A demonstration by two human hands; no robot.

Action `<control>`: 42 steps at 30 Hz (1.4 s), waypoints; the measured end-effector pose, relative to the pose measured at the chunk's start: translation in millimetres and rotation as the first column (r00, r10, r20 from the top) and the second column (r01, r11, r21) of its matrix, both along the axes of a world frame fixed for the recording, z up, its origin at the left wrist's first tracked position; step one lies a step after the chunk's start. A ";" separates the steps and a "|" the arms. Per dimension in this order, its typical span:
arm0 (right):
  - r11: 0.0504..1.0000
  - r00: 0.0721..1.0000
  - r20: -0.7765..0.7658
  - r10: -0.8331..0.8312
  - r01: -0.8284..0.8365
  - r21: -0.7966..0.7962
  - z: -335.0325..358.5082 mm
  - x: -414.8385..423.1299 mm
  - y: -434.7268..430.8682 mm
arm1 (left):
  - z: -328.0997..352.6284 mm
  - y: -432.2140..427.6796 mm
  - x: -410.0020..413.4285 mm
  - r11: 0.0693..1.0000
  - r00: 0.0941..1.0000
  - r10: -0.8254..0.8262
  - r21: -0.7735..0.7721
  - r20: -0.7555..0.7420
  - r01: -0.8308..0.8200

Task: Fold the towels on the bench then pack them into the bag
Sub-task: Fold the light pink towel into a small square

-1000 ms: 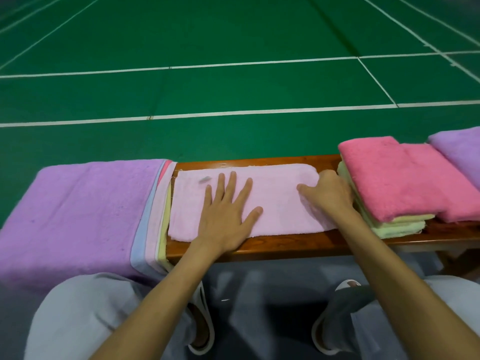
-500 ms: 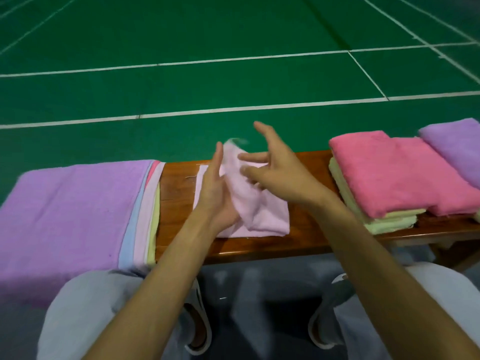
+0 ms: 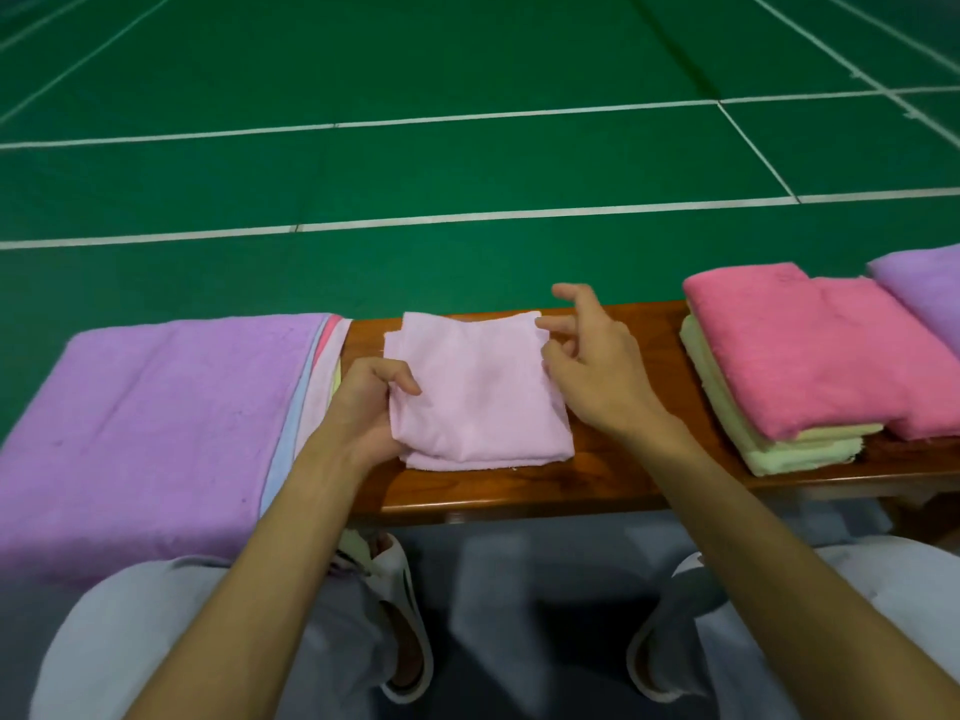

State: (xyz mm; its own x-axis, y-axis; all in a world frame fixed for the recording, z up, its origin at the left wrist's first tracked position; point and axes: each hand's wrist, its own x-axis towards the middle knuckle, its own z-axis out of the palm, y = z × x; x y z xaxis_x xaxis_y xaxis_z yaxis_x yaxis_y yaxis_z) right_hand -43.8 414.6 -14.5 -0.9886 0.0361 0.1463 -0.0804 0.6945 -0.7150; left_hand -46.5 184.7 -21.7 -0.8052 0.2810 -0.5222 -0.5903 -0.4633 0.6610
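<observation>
Gently now: pink towel (image 3: 478, 392), likely soft and floppy, folded on the bench (image 3: 623, 475). Left edge pinched by left hand (image 3: 363, 407); right hand (image 3: 592, 366) loose and open beside it. Grab both side edges.

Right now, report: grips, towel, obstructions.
Left grip pinches pink towel, left edge. Right grip at right edge, hold unclear. Folded on bench; left stack, right stack clear of it.

I count one bench (image 3: 613, 491); mid-bench, one pale pink towel (image 3: 478, 392); left end, one purple-topped stack (image 3: 156, 423); right end, one pink-topped stack (image 3: 800, 350), one purple towel (image 3: 924, 288)
</observation>
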 end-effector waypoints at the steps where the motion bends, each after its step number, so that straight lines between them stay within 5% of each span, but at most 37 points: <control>1: 0.994 1.000 -0.018 0.021 -0.019 0.103 -3.7 1.3 -1.2 | 2.9 2.0 2.2 0.997 0.999 0.037 -0.072 -0.038 -0.039; 3: 0.955 0.994 -0.043 0.099 -0.083 0.283 -10.1 2.9 -5.5 | 2.0 5.1 4.2 0.881 0.970 0.137 -0.423 -0.198 -0.211; 4: 0.922 0.987 -0.051 0.154 -0.125 0.367 -12.0 3.5 -10.2 | -0.8 5.3 5.6 0.715 0.934 0.108 -0.626 -0.341 -0.311; 5: 0.885 0.977 -0.053 0.208 -0.165 0.436 -15.7 2.7 -16.3 | -4.7 4.3 6.6 0.500 0.882 -0.037 -0.773 -0.471 -0.392; 7: 0.814 0.955 -0.020 0.297 -0.243 0.528 -25.1 1.6 -29.9 | -15.8 2.4 5.1 0.075 0.742 -0.463 -0.855 -0.485 -0.513; 9: 0.758 0.932 0.057 0.359 -0.327 0.565 -39.0 1.2 -41.2 | -24.3 9.6 6.2 -0.070 0.597 -0.740 -0.847 -0.311 -0.527; 15: 0.700 0.930 0.162 0.330 -0.356 0.619 -60.7 -1.3 -28.8 | -58.1 12.0 11.0 -0.141 0.548 -0.832 -0.923 -0.086 -0.358; 22: 0.740 0.953 0.210 0.218 -0.302 0.601 -59.9 -4.0 8.0 | -58.5 2.1 10.4 -0.171 0.525 -0.850 -0.915 -0.050 -0.364; 28: 0.777 0.939 0.095 0.331 -0.328 0.537 -52.4 3.8 7.3 | -50.3 -0.6 23.7 0.000 0.452 -0.870 -0.915 -0.198 -0.403; 33: 0.645 0.826 0.182 0.534 -0.537 0.544 -46.4 42.1 2.4 | -45.5 -12.5 46.9 0.015 0.320 -0.937 -0.930 -0.141 -0.368; 37: 0.649 0.798 0.003 0.603 -0.492 0.580 -49.8 59.1 17.2 | -39.1 -21.2 59.4 0.031 0.322 -0.930 -0.909 -0.179 -0.416; 42: 0.704 0.810 0.006 0.587 -0.514 0.490 -21.9 65.9 13.8 | -13.1 -23.2 56.1 0.125 0.357 -0.897 -0.925 -0.260 -0.358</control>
